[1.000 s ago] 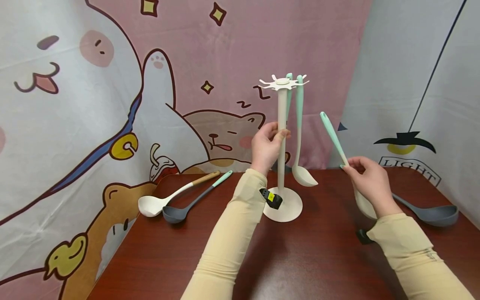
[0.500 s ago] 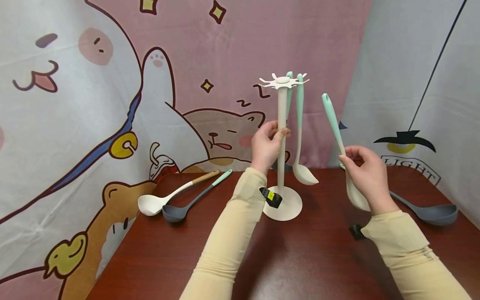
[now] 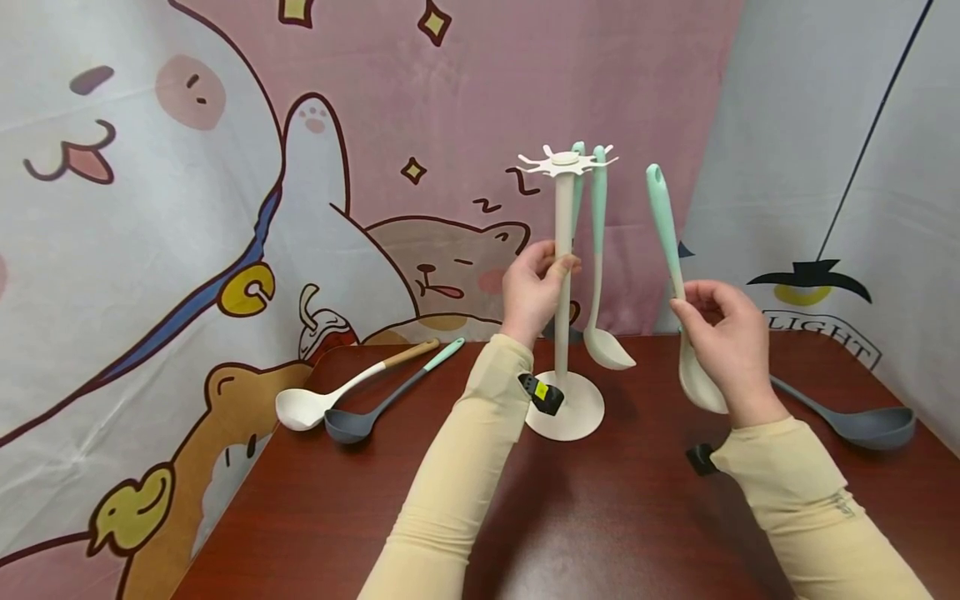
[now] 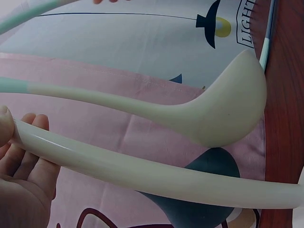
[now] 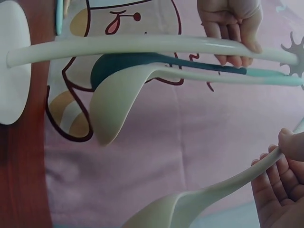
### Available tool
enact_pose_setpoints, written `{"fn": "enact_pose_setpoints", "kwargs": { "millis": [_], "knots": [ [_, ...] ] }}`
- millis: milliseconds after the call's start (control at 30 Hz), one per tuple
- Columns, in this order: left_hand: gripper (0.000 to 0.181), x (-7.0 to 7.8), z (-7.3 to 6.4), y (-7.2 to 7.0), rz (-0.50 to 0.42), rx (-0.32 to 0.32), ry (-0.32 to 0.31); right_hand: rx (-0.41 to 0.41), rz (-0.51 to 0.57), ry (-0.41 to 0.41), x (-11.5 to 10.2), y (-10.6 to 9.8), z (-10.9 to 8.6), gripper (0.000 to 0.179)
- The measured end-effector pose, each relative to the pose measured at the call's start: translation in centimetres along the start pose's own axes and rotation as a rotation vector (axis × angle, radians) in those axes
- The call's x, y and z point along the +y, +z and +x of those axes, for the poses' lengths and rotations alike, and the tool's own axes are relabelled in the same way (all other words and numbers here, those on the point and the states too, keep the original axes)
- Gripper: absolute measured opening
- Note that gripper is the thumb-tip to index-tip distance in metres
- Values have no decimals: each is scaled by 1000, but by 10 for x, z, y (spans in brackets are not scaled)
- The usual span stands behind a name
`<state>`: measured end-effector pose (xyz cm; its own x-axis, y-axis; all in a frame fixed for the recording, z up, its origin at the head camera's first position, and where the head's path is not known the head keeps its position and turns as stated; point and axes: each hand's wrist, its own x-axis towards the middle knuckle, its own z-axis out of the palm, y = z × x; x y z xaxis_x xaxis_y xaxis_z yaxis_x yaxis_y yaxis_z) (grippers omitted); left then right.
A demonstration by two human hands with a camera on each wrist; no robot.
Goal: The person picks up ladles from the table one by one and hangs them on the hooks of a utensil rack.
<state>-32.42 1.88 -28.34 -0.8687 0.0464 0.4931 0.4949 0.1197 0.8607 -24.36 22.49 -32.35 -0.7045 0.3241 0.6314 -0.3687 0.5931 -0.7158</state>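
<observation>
My left hand (image 3: 531,290) grips the cream pole (image 3: 562,333) of a utensil stand about halfway up, thumb in front. The stand's round base (image 3: 585,417) rests on the table, and a ring of hooks (image 3: 558,165) tops it. From the hooks' right side hangs a cream ladle (image 3: 597,279) with a mint handle. Behind it hangs another mint-handled utensil, whose dark head (image 5: 114,66) shows in the right wrist view. My right hand (image 3: 731,350) pinches a second cream ladle (image 3: 663,221) by its neck, right of the stand, handle up and slightly tilted; fingers partly cover its bowl.
On the table's left lie a white ladle (image 3: 302,411) with a tan handle and a grey ladle (image 3: 351,427) with a mint handle. Another grey ladle (image 3: 873,428) lies at the right, partly behind my right hand. A printed cloth (image 3: 450,100) hangs behind the table.
My right hand has risen and moved left toward the stand with the cream ladle, whose handle now stands more upright. My left hand has kept its grip on the pole.
</observation>
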Motion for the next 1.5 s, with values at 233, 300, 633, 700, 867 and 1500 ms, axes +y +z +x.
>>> {"fn": "enact_pose_setpoints", "kwargs": {
  "millis": [233,300,633,700,867,1500],
  "knots": [
    [14,0,0,1,2,2,0,42,58,-12,-10,4,1,21],
    [15,0,0,1,4,1,-3,52,75,-16,-12,5,1,21],
    [16,0,1,1,-3,-2,-3,54,188,1,-22,13,2,20],
    [16,0,0,1,-2,-4,-3,57,193,-2,-23,15,2,20],
    [16,0,0,1,-6,1,7,56,199,-11,-25,21,2,20],
    [17,-2,1,2,-18,8,7,-1,246,29,-29,32,-2,22]
  ]
}}
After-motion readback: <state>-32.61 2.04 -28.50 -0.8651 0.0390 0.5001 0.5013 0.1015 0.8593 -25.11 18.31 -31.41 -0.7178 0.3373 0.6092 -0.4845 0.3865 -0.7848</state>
